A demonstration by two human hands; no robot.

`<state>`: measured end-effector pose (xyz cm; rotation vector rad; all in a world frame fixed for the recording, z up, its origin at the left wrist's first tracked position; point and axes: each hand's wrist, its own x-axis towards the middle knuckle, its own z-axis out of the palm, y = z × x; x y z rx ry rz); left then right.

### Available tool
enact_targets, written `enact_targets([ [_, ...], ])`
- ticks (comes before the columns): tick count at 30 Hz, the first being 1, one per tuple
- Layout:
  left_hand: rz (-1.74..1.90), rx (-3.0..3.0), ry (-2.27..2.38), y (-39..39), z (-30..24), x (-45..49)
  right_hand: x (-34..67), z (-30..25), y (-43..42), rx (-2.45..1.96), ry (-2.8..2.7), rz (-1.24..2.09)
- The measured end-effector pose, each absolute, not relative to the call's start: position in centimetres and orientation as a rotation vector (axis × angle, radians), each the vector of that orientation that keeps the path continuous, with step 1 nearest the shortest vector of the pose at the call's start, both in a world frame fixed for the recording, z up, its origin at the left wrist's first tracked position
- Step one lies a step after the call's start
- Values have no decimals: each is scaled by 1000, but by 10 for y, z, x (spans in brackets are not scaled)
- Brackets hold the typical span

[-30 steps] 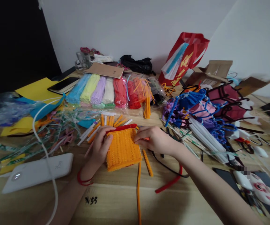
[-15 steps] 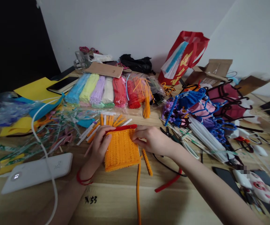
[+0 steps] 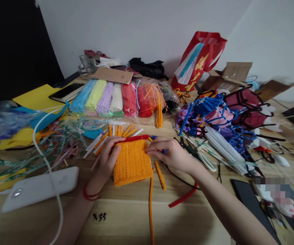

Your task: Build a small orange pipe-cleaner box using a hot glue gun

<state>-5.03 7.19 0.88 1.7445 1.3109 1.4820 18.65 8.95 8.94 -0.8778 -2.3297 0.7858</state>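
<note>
On my feed, left hand pinches the orange panel; right hand at its edge, grip unclear. Edge work, I judge; next wants steady support.

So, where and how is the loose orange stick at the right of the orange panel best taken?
Probably pinch the orange stick across its near end, coming from the near side. It is slim and lies pointing toward the person; its far end sits close to the panel and right hand.

A red bag stands beside a carton
</note>
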Motion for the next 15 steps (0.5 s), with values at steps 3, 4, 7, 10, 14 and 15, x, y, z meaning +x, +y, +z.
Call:
enact_targets([
  [3, 1490, 1749, 1320, 71, 8, -49, 185, 89, 77, -872, -2353, 775],
  [4, 1498, 1744, 1331, 71, 7, -49, 186, 89, 73, -883, -2341, 782],
  [7, 1545, 1646, 1386, 73, 3, -48, 193, 83, 57, -980, -2236, 823],
  [10, 1606, 1471, 1433, 79, -4, -49, 199, 73, 41, -1125, -2094, 843],
  [14, 1561, 1463, 1410, 84, -6, -53, 195, 55, 24, -1318, -1951, 911],
  [15, 1538, 1481, 1390, 84, -4, -54, 192, 52, 21, -1326, -1952, 934],
])
